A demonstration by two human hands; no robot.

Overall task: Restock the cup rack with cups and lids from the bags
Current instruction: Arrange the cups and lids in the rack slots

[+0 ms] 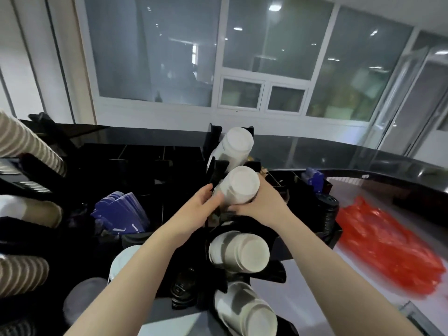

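Head view looks down on a black cup rack on a dark desk, with both bare arms reaching in at the middle of the frame. Left hand and right hand each have their grip wrapped around the same stack of white cups, left fingers on its left side, right hand cupping it from the right and below. That stack sits in the rack's second slot from the back, bottoms facing the camera. Another white stack is just behind it, and two more sit lower in the frame. Striped paper cups poke in at the far left, blue sleeves lie left of center, and a red plastic bag lies on the desk at the right, a bit blurred.
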